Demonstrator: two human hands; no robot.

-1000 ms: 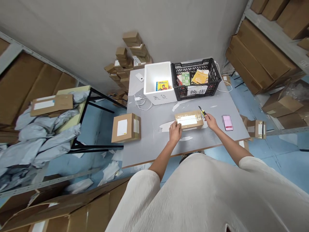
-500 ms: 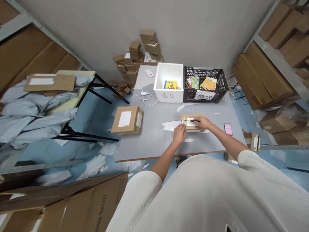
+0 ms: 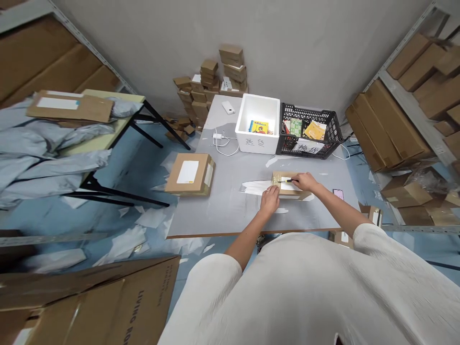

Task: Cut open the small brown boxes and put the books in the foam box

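A small taped cardboard box [image 3: 293, 193] with a white label lies near the front of the grey table [image 3: 223, 211]. My right hand [image 3: 304, 181] is closed around a yellow and black utility knife [image 3: 287, 180], its tip at the tape on the box's top left. At the box's front left corner, my left hand [image 3: 270, 198] grips the edge with bent fingers. A white strip of paper [image 3: 254, 187] sticks out to the left of the box.
A larger labelled box [image 3: 174, 179] sits at the table's left. Behind are a white foam bin [image 3: 257, 145] and a black crate [image 3: 332, 132] holding books. A phone [image 3: 338, 194] lies at the right; a white cable [image 3: 230, 154] runs near the bin.
My view has shifted slightly. Both hands stay at the small box, with the knife still at the tape near its left end.
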